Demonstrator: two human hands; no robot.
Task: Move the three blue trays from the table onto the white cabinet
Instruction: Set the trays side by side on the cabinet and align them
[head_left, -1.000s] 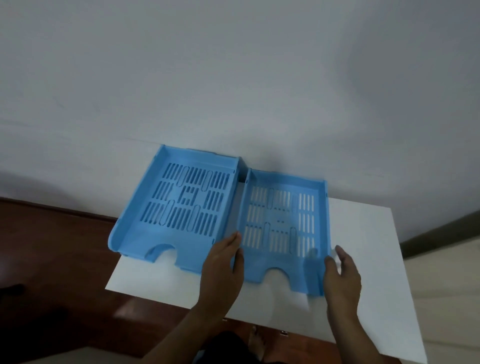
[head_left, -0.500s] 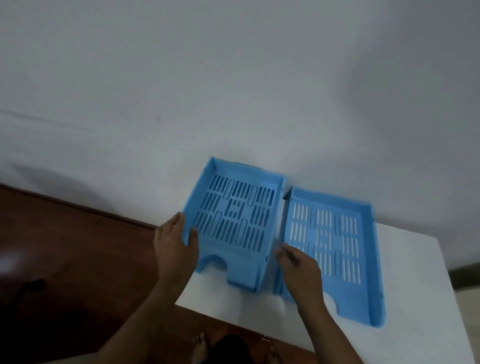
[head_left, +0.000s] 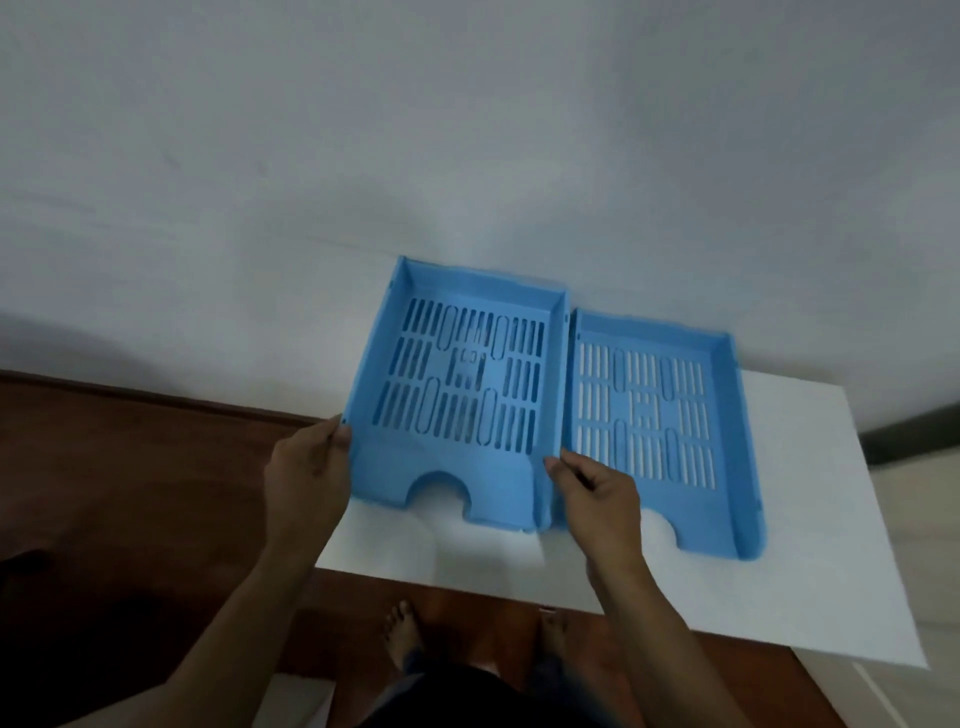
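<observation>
Grip: both hands grasp the left tray (head_left: 457, 395) by its side walls, near its front corners.
Left hand (head_left: 306, 478): thumb and fingers pinch the tray's left wall, palm outside the wall, forearm running down to the lower left.
Right hand (head_left: 597, 493): fingers curled on the tray's right wall, in the narrow seam beside the right tray (head_left: 727, 441); knuckles lie over that second tray's front left corner.
Left tray: blue, slotted floor, half-round notch in the front lip; slots look dark. Its left part overhangs the cabinet's left edge, with the floor under it. Whether its base touches the cabinet cannot be told.
Right tray: blue, same pattern, flat on the cabinet, just right of the left tray, side walls almost touching; slots show white through them. Its back is set slightly nearer the person than the left tray's back.
Cabinet (head_left: 810, 545): white top, bare strip in front of both trays and a wider bare part right of the right tray.
Wall (head_left: 467, 156): pale, directly behind the trays' back walls.
Floor (head_left: 130, 493): dark reddish wood, left of and below the cabinet.
Feet (head_left: 402, 631): bare, on the floor below the cabinet's front edge, under the left tray.
</observation>
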